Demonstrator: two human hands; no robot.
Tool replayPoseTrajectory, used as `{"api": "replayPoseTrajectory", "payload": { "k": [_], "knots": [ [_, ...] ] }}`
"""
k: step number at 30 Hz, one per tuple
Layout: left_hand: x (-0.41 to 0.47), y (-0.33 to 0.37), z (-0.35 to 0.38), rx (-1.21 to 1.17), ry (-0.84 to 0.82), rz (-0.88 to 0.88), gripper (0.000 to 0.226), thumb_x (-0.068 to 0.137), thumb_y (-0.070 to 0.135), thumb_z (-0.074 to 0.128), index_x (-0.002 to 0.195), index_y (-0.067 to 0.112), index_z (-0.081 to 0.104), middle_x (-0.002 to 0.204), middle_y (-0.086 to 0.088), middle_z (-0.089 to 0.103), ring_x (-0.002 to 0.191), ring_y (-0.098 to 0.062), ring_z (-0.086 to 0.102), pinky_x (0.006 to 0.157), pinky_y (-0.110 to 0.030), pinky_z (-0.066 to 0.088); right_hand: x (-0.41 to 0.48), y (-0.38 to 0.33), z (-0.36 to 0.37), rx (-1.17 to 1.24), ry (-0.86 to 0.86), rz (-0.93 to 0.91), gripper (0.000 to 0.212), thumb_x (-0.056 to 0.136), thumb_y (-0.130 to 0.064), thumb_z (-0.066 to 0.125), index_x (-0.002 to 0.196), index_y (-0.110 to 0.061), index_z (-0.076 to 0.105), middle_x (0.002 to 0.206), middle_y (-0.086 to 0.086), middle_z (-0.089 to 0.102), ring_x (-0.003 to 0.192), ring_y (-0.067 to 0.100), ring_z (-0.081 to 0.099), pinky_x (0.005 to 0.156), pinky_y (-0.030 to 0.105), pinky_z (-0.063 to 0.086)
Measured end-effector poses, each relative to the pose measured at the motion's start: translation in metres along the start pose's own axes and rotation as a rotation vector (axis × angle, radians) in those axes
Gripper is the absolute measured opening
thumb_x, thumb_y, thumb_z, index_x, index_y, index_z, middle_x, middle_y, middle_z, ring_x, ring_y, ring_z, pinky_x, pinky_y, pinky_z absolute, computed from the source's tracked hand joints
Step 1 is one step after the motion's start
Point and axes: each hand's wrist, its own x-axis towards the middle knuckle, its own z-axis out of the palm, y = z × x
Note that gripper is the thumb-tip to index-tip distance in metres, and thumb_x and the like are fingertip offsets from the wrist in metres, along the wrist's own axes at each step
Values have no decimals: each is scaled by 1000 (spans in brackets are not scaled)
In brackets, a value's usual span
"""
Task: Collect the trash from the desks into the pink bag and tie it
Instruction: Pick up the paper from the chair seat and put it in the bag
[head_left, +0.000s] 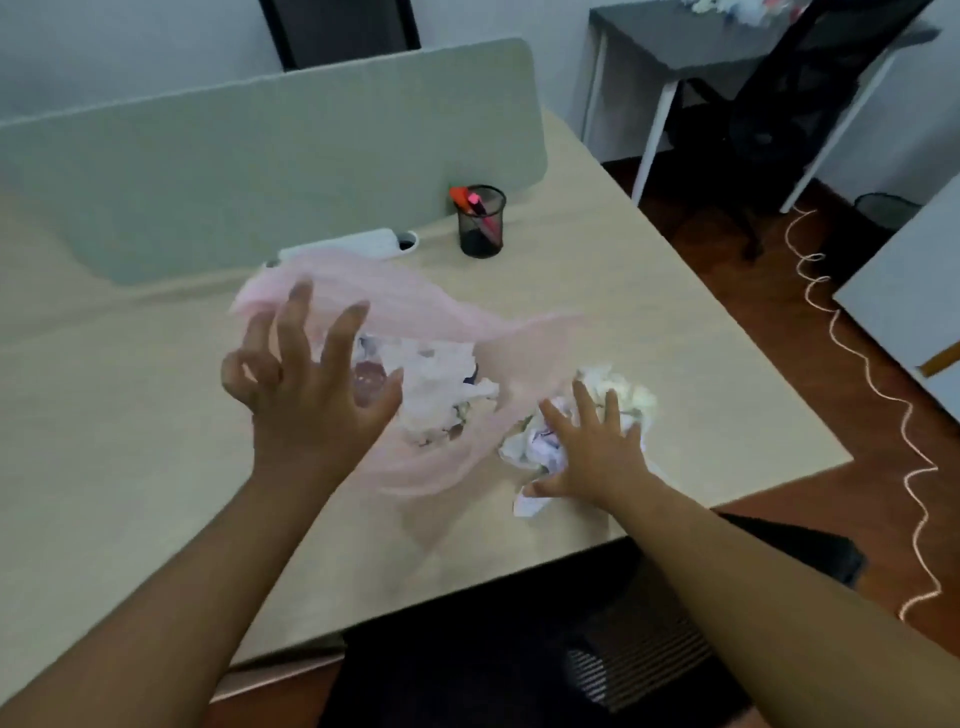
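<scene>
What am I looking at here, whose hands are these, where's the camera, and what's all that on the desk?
There is no machine: one camera worn on a person's head looks down at their own bare hands. On the pale desk lies a thin pink bag with crumpled paper inside. The left hand is at the bag's mouth, fingers spread; blur hides whether it grips it. The right hand rests on loose paper wads beside the bag. Behind stands a mesh pen cup.

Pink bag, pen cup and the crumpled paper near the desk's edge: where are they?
pink bag (415, 304): head view, on its thin upper film.
pen cup (481, 228): head view, on its black mesh side.
crumpled paper (631, 397): head view, on the pale wad's far end.
</scene>
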Motion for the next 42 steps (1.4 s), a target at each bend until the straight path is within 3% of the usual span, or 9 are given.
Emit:
{"api": "replayPoseTrajectory", "payload": {
  "k": [3,6,14,19,23,26,29,37,42],
  "knots": [
    [15,-7,4,167,-28,-220,80,74,59,70,142,32,36,161,-16,24,138,-37,23,100,-57,25,4,-4,23,-53,98,-106,68,69,-72,62,123,-32,58,141,9,41,120,40,43,87,51,42],
    [28,-14,6,132,-33,-425,94,71,60,76,145,31,26,161,-16,19,136,-46,27,102,-60,26,-2,-2,35,55,252,-240,21,72,-36,71,80,-17,71,107,14,61,89,38,59,64,40,49],
    [69,-20,-4,-144,-243,-490,26,87,52,53,99,29,50,85,-4,62,81,-35,58,62,-36,40,3,4,-58,656,425,-215,13,78,-33,56,85,-33,45,90,-5,49,80,15,52,57,33,44],
    [94,-19,-7,-281,-371,-493,34,87,49,43,79,19,55,83,-6,63,81,-31,57,67,-34,44,-28,-48,-134,895,574,-608,18,73,-29,50,81,-39,38,87,-22,42,84,-3,47,66,12,36],
    [102,-22,-9,-286,-503,-396,44,97,49,42,72,15,56,73,-1,61,75,-26,56,57,-30,36,-22,-122,-131,759,558,-879,27,75,-25,57,101,-16,56,93,0,53,89,19,52,78,27,46],
    [103,-33,-15,-323,-516,-397,47,96,47,40,80,8,62,80,-6,65,77,-27,60,65,-35,46,10,-159,-115,391,269,-703,52,84,-41,62,130,-21,50,122,12,50,113,35,47,90,43,46],
    [101,-44,-21,-313,-538,-375,45,95,48,40,82,10,61,82,-5,65,79,-27,60,66,-36,46,41,-164,-109,113,37,-539,94,80,-65,60,151,-44,2,161,8,5,147,35,7,114,54,24],
    [85,-57,-24,-217,-530,-139,75,71,82,59,133,53,30,85,8,55,86,-23,54,71,-36,43,3,-64,-94,303,952,-547,31,89,-31,53,118,-19,56,110,8,60,103,29,53,84,41,41],
    [80,-61,-16,-213,-275,-54,40,99,61,33,96,27,53,77,-4,61,78,-36,59,63,-38,43,34,12,-58,240,466,-58,68,85,-26,58,147,-17,33,142,16,39,121,40,43,95,47,44]
  ]
}}
